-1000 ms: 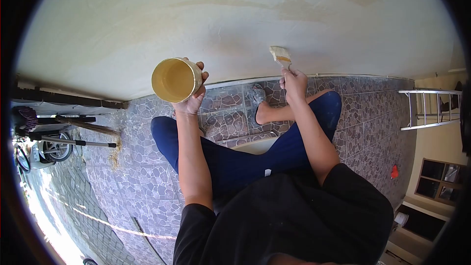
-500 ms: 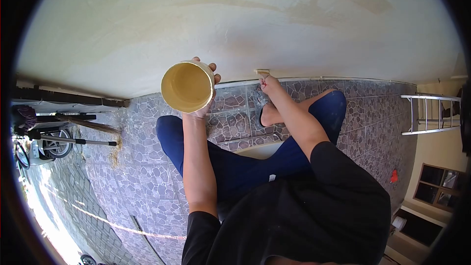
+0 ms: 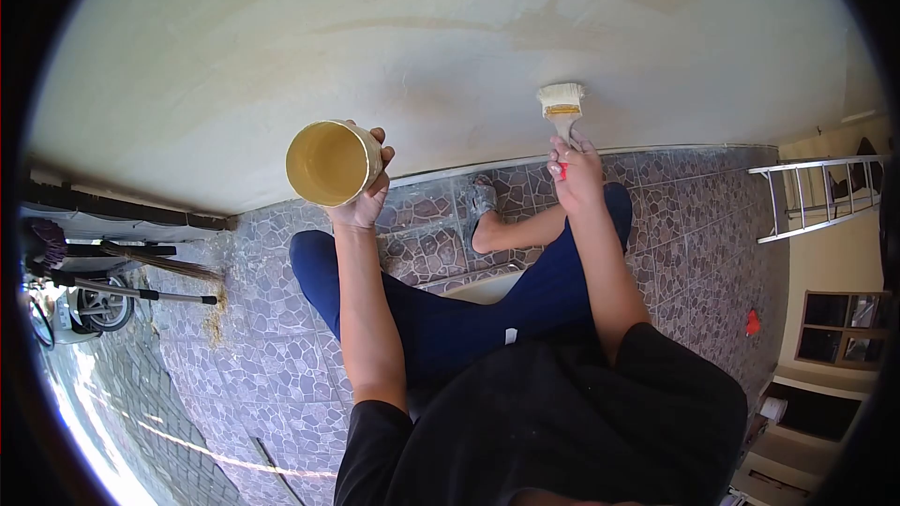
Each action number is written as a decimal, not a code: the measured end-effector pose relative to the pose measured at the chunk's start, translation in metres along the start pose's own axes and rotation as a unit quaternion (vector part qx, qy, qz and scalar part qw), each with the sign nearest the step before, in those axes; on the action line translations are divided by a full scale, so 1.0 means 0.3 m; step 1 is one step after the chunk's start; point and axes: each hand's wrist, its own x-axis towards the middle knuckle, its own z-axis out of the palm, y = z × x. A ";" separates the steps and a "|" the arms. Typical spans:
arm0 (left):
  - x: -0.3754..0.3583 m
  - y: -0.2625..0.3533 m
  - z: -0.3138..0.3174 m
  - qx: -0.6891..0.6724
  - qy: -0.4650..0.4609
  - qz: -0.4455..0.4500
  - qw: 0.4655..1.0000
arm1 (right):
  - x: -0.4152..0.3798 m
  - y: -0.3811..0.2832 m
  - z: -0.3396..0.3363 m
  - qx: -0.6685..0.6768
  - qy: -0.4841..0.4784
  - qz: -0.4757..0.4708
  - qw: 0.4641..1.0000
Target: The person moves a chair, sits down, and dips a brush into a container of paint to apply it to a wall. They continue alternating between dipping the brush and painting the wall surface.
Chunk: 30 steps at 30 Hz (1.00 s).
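Note:
My left hand is wrapped round the side of a round paint tub, its mouth tipped toward me and its inside coated yellowish cream. In my right hand is a paintbrush, gripped by the handle with its bristles pointing up, covered in pale paint. The brush head overlaps the lower part of a cream wall with darker, patchy areas. Something red shows at my right fingers. Between my knees, a sandalled foot rests close to the wall's base.
Patterned stone tiles cover the floor. A metal ladder stands at the right, and a small red object lies on the floor there. On the left are a broom, a pole and a parked motorbike.
My right hand has lifted the brush from the wall's base, up and to the right, turning the bristles upward. The tub has shifted slightly left in view.

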 end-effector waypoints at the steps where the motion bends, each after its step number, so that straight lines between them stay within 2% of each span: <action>1: -0.007 0.002 -0.001 0.005 -0.003 0.000 1.000 | 0.016 0.052 0.026 -0.073 0.025 -0.050 0.996; 6: -0.030 0.029 -0.001 0.015 0.007 0.006 1.000 | 0.086 0.459 0.248 -0.236 0.023 -0.180 0.955; 7: -0.039 0.035 -0.006 0.016 0.013 0.011 1.000 | 0.062 0.581 0.318 -0.292 0.069 -0.273 0.914; 9: -0.061 0.044 -0.009 0.023 0.026 0.011 0.999 | -0.076 0.634 0.417 -0.303 -0.047 -0.139 0.942; 11: -0.069 0.056 -0.014 0.026 0.047 0.030 0.998 | -0.166 0.632 0.466 -0.348 -0.133 -0.139 0.918; 12: -0.075 0.061 -0.015 0.025 0.048 0.033 0.998 | -0.169 0.601 0.470 -0.346 -0.131 -0.140 0.919; 14: -0.091 0.072 -0.014 0.028 0.046 0.032 0.998 | -0.161 0.509 0.446 -0.382 -0.151 -0.049 0.910; 15: -0.100 0.077 -0.013 0.030 0.044 0.033 0.998 | -0.144 0.423 0.414 -0.381 -0.143 -0.018 0.913; 18: -0.111 0.084 0.000 0.034 0.047 0.045 0.997 | 0.121 0.425 0.176 -0.328 -0.089 -0.211 0.916; 19: -0.117 0.088 0.004 0.034 0.046 0.049 0.997 | 0.149 0.350 0.117 -0.339 -0.051 -0.156 0.926; 23: -0.155 0.113 0.035 0.029 0.024 0.057 0.998 | 0.144 0.206 -0.045 -0.316 0.045 -0.155 0.935; 24: -0.162 0.118 0.036 0.022 0.017 0.061 0.998 | 0.163 0.219 -0.041 -0.317 0.039 -0.157 0.935; 26: -0.180 0.135 0.038 0.026 0.014 0.070 0.997 | 0.195 0.256 -0.035 -0.277 0.149 -0.278 0.907; 29: -0.192 0.152 0.035 0.028 0.005 0.082 0.996 | 0.068 0.248 0.207 -0.255 0.108 -0.292 0.916; 30: -0.193 0.156 0.041 0.024 0.003 0.087 0.996 | 0.027 0.280 0.283 -0.283 0.074 -0.231 0.928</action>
